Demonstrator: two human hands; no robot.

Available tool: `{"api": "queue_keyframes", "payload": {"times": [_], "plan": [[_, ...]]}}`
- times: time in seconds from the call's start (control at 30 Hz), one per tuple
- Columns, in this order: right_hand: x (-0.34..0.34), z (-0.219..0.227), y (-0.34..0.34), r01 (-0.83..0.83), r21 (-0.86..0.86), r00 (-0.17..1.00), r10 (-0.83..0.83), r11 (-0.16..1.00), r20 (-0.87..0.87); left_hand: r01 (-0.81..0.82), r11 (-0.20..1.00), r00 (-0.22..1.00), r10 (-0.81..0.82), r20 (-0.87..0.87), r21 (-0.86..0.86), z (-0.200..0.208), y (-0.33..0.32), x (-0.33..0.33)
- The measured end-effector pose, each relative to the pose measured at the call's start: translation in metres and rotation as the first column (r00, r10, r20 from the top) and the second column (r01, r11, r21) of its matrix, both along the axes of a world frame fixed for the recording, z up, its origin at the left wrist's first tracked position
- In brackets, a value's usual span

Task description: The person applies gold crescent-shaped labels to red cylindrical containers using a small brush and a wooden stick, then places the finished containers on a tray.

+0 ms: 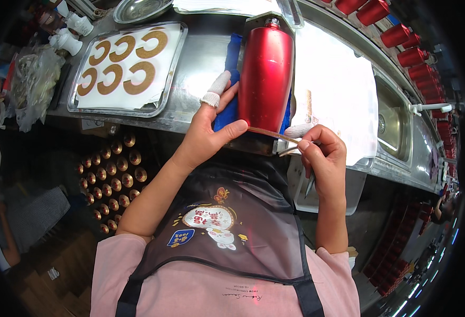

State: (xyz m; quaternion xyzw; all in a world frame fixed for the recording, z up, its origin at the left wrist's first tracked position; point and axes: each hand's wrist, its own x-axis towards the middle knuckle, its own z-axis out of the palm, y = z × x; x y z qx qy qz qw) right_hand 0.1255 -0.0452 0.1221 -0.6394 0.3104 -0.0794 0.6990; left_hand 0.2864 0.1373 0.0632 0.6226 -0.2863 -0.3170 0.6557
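Observation:
A glossy red bottle (265, 74) lies on its side on blue cloth (234, 50) in a holder, its neck pointing away from me. My left hand (211, 117) grips the bottle's left side near its base. Its thumb presses the end of a thin gold strip (273, 134) against the bottle's lower edge. One left finger wears a white cover. Between thumb and forefinger, my right hand (322, 154) pinches the strip's other end, right of the base. A slim pointed metal tool (310, 186), perhaps tweezers, sticks out below that hand. A white cover wraps one right finger too.
Left of the bottle sits a metal tray (165, 100) with gold C-shaped pieces on white sheets. White sheets (343, 95) lie to the right, before a sink (393, 119). A white bin (327, 193) is under the counter edge. Several gold-coloured round parts (116, 185) stand below left.

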Motion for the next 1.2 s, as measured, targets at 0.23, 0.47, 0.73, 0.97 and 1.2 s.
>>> {"api": "queue_keyframes", "payload": {"times": [0.23,0.47,0.73,0.97,1.2], "plan": [[-0.001,-0.001,-0.001,0.006,-0.006,1.0,-0.006,1.0,0.007,-0.01,1.0,1.0,0.01,-0.007,0.016,0.003,0.0,-0.003],[-0.003,-0.005,-0.003,-0.013,-0.019,1.0,0.013,1.0,-0.014,-0.055,0.998,0.997,0.055,0.053,0.007,0.0,0.0,-0.003],[-0.005,-0.004,-0.003,-0.006,-0.042,1.0,0.005,0.999,-0.02,-0.145,0.971,0.647,-0.051,0.761,0.189,0.015,0.03,-0.026],[-0.003,-0.008,-0.005,-0.011,-0.071,0.999,0.008,0.997,-0.046,-0.185,0.957,0.525,-0.094,0.846,0.221,0.008,0.033,-0.026],[-0.003,-0.018,-0.009,-0.021,-0.091,0.998,0.015,0.996,-0.064,-0.18,0.956,0.452,-0.129,0.883,0.232,0.018,0.031,-0.023]]}}
